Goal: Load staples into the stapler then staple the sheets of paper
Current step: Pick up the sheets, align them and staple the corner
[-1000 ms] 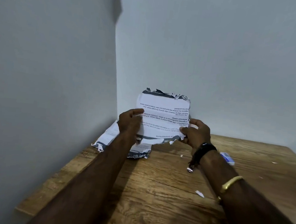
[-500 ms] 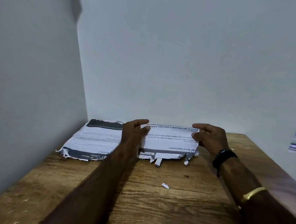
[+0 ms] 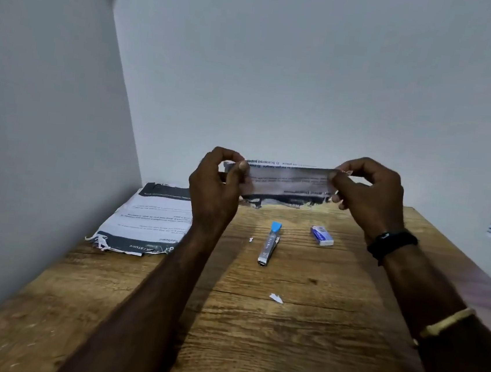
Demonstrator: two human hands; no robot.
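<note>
Left hand: pinched torn sheets, print blurred.
Right hand: pinched the opposite edge.
Stapler: on table, markings illegible.

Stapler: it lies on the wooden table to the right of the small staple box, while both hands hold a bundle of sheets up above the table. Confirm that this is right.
One thing is wrong. In the head view the stapler lies to the left of the small staple box, not to its right. The rest holds: it rests on the wooden table, and the left hand and right hand hold the bundle of sheets above it.
</note>
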